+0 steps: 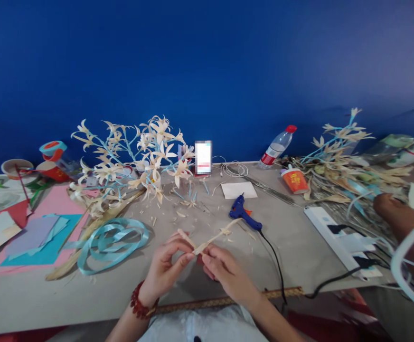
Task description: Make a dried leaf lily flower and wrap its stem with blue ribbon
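Near the front of the table, both hands meet on a pale, dried husk strip, folded or twisted between the fingertips. My left hand, with a red bead bracelet at its wrist, is closed in a pinch on the strip's left part. Closed beside it, my right hand pinches the strip where it bends, and a long end runs up to the right. That end reaches close to a blue glue gun lying on the table. Husk scraps lie scattered beyond my fingers.
Pale husk flowers on blue stems stand at the back left. A coil of light blue ribbon lies left. To the right are a white power strip, a tilted bottle, an orange cup and another person's hand.
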`<state>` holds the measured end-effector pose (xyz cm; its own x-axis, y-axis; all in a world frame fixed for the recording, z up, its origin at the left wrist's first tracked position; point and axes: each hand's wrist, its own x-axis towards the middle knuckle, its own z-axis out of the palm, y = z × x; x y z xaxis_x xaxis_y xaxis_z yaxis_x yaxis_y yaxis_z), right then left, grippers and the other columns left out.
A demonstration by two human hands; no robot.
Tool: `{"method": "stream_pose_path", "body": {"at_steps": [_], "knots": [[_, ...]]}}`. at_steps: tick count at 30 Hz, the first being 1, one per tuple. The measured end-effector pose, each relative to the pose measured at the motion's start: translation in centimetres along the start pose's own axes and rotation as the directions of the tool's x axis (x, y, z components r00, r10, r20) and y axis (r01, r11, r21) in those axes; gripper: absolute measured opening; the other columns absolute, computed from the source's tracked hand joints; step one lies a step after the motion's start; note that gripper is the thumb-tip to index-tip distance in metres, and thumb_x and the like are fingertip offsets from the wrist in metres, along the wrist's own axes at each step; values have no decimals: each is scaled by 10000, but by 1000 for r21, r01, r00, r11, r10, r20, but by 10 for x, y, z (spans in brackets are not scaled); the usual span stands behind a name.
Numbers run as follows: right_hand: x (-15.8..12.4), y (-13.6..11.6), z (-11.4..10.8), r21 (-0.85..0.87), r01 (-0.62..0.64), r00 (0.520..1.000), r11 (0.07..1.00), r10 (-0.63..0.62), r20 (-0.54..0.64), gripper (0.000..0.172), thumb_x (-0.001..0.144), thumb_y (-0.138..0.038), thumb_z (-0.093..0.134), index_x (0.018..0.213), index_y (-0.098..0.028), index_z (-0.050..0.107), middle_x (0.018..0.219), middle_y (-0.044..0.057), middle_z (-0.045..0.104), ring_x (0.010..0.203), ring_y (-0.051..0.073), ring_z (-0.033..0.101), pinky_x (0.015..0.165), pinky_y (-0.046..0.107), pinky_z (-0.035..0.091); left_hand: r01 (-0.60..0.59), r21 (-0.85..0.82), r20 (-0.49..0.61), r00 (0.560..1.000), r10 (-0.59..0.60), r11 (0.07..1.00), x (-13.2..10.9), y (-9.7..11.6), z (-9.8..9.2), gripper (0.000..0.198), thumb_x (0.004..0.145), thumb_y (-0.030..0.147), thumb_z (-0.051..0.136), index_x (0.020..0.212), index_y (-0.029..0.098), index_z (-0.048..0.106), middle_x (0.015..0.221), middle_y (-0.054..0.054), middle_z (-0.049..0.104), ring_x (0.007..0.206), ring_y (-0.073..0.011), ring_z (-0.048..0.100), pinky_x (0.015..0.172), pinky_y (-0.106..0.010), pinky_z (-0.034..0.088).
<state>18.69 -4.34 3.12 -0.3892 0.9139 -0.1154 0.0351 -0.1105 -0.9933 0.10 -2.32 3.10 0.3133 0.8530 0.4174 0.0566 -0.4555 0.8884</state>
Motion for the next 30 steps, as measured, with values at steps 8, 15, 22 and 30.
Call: {"method": "stream_pose_path", "body": {"at_steps": [8, 15, 22, 30], "knots": [[6, -6, 5, 56, -14, 999, 998, 12, 38, 531, 910, -623, 488, 614, -182, 478, 566, -46, 409, 507, 88, 341, 481, 234, 247, -93, 30, 37, 995, 92, 995, -4, -3, -5, 106, 884, 109, 602, 872, 205, 646, 815, -20, 685, 835, -182, 636, 1023, -471, 419], [3, -11, 2, 469, -313, 949, 826, 250, 193, 490, 796, -601, 658, 614, -167, 521, 442, -96, 352, 374, 39, 161, 361, 198, 91, -56, -95, 35, 998, 59, 994, -7, -13, -7, 73, 905, 182, 605, 847, 194, 650, 802, -40, 689, 821, -190, 633, 1010, -478, 417], [-5, -15, -15, 603, -480, 861, 637, 209, 464, 493, 846, -594, 601, 593, -197, 455, 386, -138, 199, 355, 42, 70, 335, 166, 62, -8, -285, 38, 999, 20, 958, -5, -21, 1, 146, 912, 283, 604, 803, 193, 640, 754, -36, 643, 791, -193, 604, 968, -500, 428], [-8, -11, -6, -214, 60, 997, 975, -69, -33, 467, 945, -593, 451, 778, -175, 576, 664, -19, 473, 594, 118, 397, 554, 246, 300, 5, -131, 0, 1000, -5, 991, 2, -9, 9, 104, 900, 243, 618, 833, 193, 680, 791, -45, 684, 829, -205, 632, 994, -476, 436]]}}
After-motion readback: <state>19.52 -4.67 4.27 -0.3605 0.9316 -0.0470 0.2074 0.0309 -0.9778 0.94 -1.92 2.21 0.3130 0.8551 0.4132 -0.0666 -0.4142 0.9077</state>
